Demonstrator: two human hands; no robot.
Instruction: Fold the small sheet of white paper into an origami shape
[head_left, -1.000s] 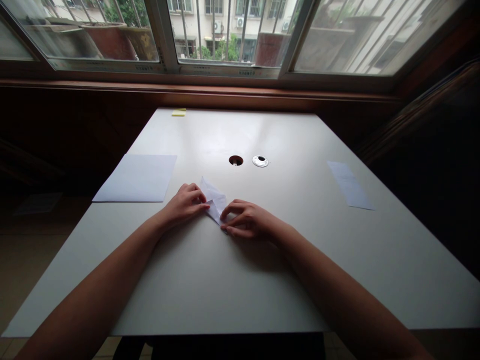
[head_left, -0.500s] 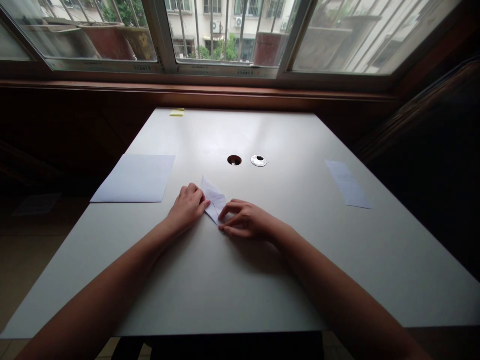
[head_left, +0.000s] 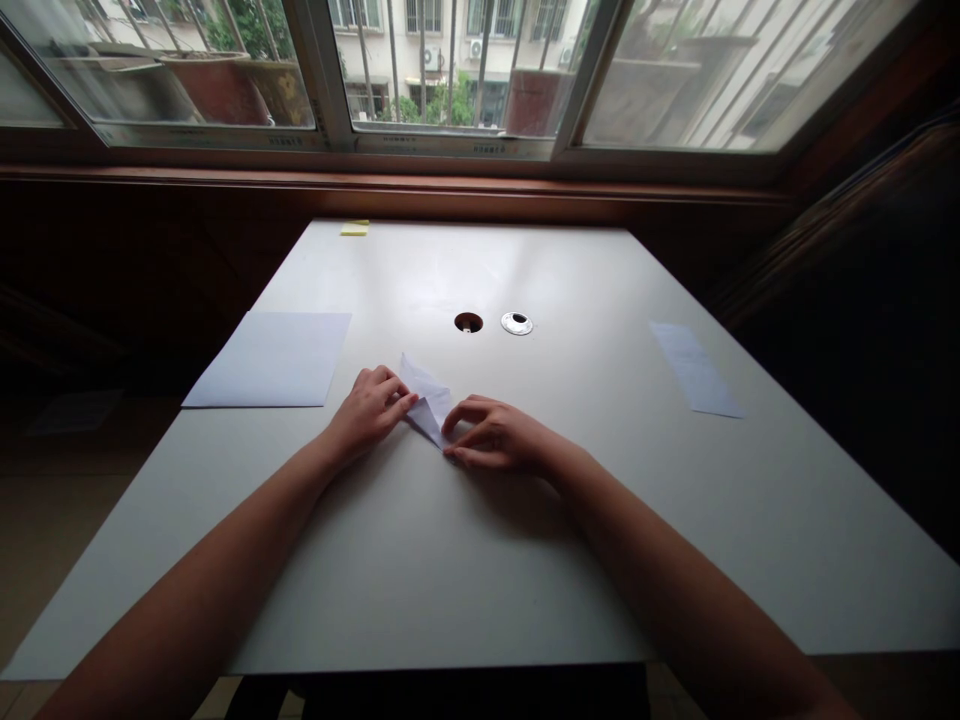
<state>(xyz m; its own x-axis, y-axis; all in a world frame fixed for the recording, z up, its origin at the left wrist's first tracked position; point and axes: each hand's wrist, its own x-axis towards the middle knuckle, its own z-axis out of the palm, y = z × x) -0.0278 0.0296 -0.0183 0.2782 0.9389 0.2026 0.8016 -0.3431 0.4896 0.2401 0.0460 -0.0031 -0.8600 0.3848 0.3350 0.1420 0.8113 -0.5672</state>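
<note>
A small folded sheet of white paper lies at the middle of the white table, its pointed tip facing away from me. My left hand grips its left edge between thumb and fingers. On the other side, my right hand pinches the near right corner of the paper, thumb and fingertips close together. A folded flap shows between the two hands. Part of the left edge is hidden under my left fingers.
White sheets lie at the table's left edge, and a narrow paper strip at the right. Beyond the hands are a round cable hole and its metal cover. A yellow sticky note sits at the far edge, below the window.
My left thumb and fingers have shifted slightly up and left on the paper, so more of the near flap shows. My right fingertips have moved slightly right along the corner.
</note>
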